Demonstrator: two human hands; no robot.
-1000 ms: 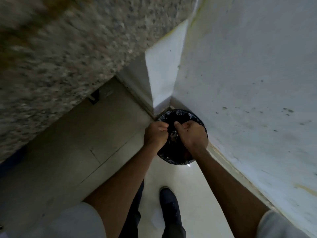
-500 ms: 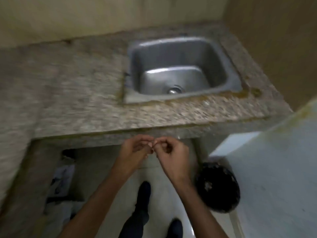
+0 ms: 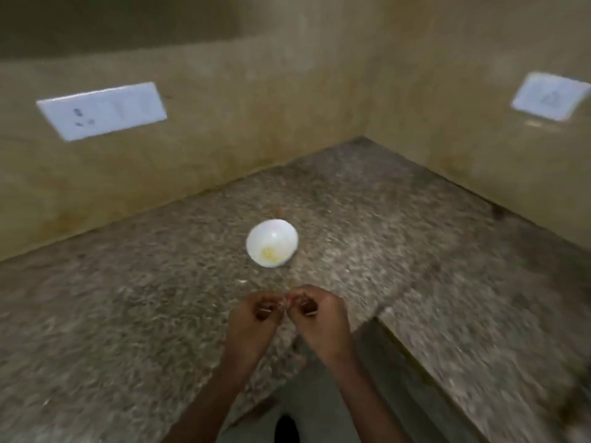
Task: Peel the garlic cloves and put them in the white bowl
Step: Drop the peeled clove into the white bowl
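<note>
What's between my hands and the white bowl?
Just bare speckled counter, plus one tiny pale fleck, between left hand, right hand and white bowl, per head view.

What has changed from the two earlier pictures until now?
The view turned from the black bin, past the sink, to the counter with the white bowl. Left hand and right hand came along and still pinch a small pale piece together.
</note>
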